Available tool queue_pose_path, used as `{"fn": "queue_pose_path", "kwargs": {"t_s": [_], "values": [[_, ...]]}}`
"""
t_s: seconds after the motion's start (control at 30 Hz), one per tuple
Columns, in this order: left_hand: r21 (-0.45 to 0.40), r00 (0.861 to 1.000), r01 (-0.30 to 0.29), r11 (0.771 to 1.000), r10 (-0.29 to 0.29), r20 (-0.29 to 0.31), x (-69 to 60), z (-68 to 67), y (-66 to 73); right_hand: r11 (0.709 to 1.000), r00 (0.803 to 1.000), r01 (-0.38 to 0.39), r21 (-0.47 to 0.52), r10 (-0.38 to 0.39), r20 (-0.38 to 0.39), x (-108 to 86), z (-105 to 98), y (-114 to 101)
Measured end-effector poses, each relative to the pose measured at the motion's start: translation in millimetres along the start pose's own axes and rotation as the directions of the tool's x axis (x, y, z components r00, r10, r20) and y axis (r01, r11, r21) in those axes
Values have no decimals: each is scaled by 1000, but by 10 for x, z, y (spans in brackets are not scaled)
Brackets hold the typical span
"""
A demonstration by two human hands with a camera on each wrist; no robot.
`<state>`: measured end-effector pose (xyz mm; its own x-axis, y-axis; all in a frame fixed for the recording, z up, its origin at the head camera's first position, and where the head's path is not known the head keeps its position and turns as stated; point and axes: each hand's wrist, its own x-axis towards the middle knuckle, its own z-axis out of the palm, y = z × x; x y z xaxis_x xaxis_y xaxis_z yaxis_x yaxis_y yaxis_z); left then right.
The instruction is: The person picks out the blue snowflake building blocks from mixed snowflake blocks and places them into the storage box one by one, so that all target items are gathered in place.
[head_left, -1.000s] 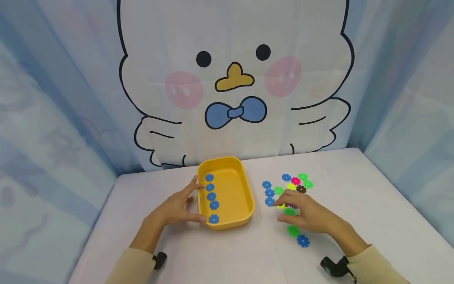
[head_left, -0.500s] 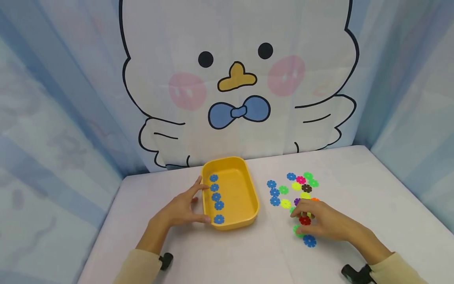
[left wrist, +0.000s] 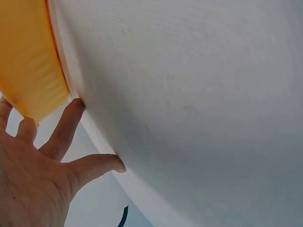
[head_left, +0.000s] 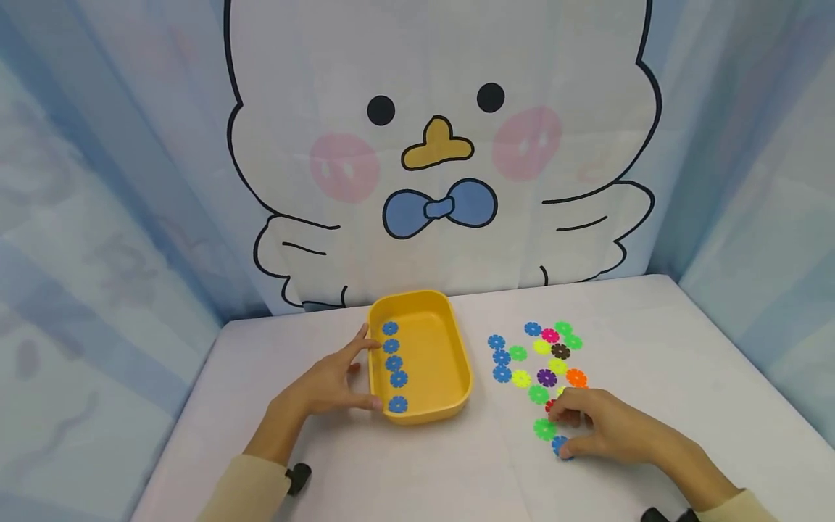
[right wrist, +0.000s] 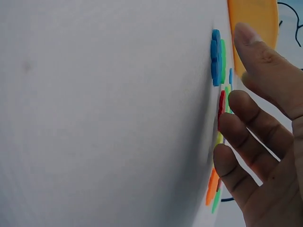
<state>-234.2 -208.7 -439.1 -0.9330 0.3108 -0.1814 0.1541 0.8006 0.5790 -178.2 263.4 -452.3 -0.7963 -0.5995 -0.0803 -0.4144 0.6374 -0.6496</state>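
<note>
A yellow tray (head_left: 433, 362) holds several blue flower discs (head_left: 393, 363) in a column along its left side. My left hand (head_left: 324, 382) rests with spread fingers against the tray's left edge; in the left wrist view the hand (left wrist: 42, 170) is beside the tray's orange-looking wall (left wrist: 33, 61). Over the near end of the loose discs, my right hand (head_left: 616, 426) has its thumb at a blue disc (head_left: 559, 445) and its fingertips over a red one. The right wrist view shows that hand (right wrist: 265, 132) with parted fingers, holding nothing, near the blue disc (right wrist: 216, 56).
Loose discs in green (head_left: 544, 429), yellow (head_left: 521, 378), purple (head_left: 546, 378), orange (head_left: 577, 378), brown (head_left: 560, 351) and pink lie right of the tray on a white tabletop (head_left: 470, 471). Behind stands a curtain (head_left: 437, 261) with a cartoon face.
My right hand has moved nearer and to the right over the discs, from the middle of the group to the near blue disc. My left hand stays at the tray.
</note>
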Motion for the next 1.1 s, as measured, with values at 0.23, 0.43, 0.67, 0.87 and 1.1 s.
{"fn": "queue_pose_path", "kwargs": {"t_s": [0.23,0.43,0.67,0.87,1.1], "values": [[-3,1000,3,1000,-3,2,-7,-6,-3,1000,1000,7,0,-7,12,-29,8,13],[-1,1000,0,1000,0,1,16,7,-19,999,998,-37,-7,38,48,-40,1,-9],[-1,1000,4,1000,-4,3,15,12,-21,999,997,-40,-4,40,63,-62,3,-25],[3,1000,5,1000,-5,-2,15,20,-27,998,996,-66,7,65,66,-64,0,-66],[7,1000,-6,1000,6,-2,22,18,-21,994,990,-102,29,99,101,-60,14,-93]]}}
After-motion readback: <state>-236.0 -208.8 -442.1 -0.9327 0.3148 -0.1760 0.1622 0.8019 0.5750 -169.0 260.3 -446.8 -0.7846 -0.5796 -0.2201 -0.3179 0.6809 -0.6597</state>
